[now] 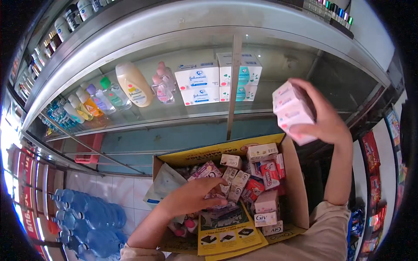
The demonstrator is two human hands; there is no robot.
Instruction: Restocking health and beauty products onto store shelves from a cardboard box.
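My right hand (326,119) grips a pair of stacked pink soap boxes (289,112), held tilted in front of the display case's glass shelf. Below it stands an open cardboard carton (297,192), packed with small boxes and packets. My left hand (192,197) hovers over the carton's contents, fingers apart, beside Giv soap boxes (238,186). Whether its fingertips touch anything cannot be told. Red Nuvo soap packs (270,174) lie further right. A yellow printed leaflet (228,239) rests at the carton's near side, next to a pink soap box (266,202).
On the glass shelf stand white Johnson's soap boxes (197,78), a large lotion bottle (134,86) and several small bottles (98,99). A metal upright (233,84) divides the case front. Blue water bottles (88,215) occupy the floor at left. Snack packets (370,148) hang at right.
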